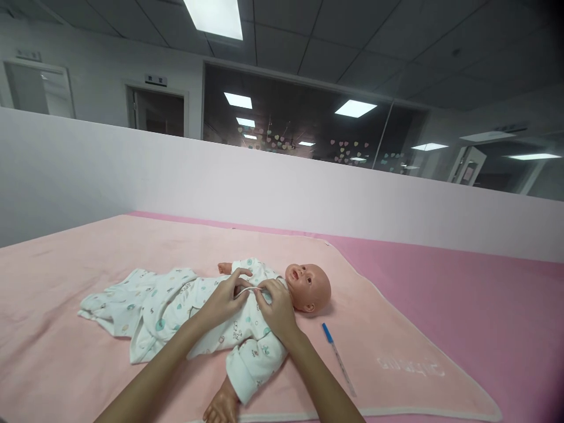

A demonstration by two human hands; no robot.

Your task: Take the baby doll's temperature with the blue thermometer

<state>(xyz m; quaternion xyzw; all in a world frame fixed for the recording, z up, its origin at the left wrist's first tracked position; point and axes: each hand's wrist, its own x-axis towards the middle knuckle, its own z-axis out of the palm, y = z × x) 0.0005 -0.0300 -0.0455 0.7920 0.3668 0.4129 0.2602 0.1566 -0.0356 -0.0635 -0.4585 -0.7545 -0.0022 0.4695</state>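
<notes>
While left hand point(228, 294) and right hand point(277, 301) pinch a white strip point(247, 289), doll point(244, 320) lies below.
Long axis 9-to-3 o'clock, head point(311, 288) at 3, right hand nearer it.

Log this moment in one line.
left hand, right hand: holding white strip | doll: on back, dressed | blue-ended stick: on blanket

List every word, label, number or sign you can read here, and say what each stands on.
No text is legible.
Pale pink cloth blanket: white lettering, too blurred to read.
Rectangular plate above the dark doorway: blurred characters, unreadable.
Grey rectangular plate at far left: too blurred.
Slim clear stick with blue cap: any markings too small.
White, teal-printed doll garment: any lettering too small.
</notes>
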